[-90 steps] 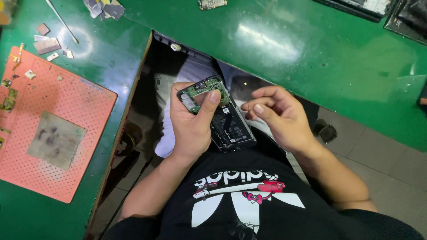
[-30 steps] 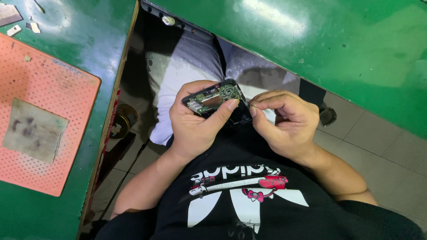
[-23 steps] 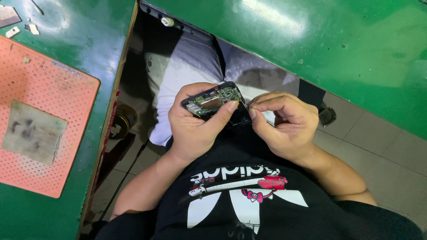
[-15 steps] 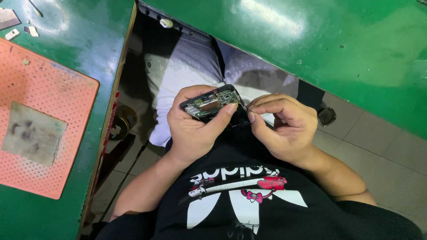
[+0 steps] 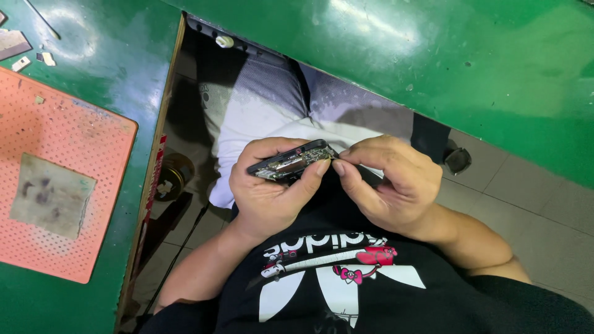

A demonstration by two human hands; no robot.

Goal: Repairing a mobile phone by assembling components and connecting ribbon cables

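Observation:
My left hand (image 5: 272, 192) grips an opened phone (image 5: 289, 162) over my lap, tilted nearly edge-on, so its green circuit board shows only as a thin strip. The left thumb presses on the phone's right end. My right hand (image 5: 390, 185) sits just to the right, with thumb and forefinger pinched together at the phone's right corner. Whatever lies between those fingertips is too small to make out. Both hands hover in front of my black printed shirt, in the gap between two green tables.
A pink perforated mat (image 5: 55, 179) with a worn grey patch (image 5: 51, 196) lies on the green table (image 5: 130, 74) at left. Small loose parts (image 5: 25, 55) sit at its far corner. Another green table (image 5: 470, 68) spans the top right, tiled floor below it.
Three seconds ago the phone lay flat, showing its board, with my right hand beside it. It has since tilted edge-on, and my right fingers have closed in on its right corner.

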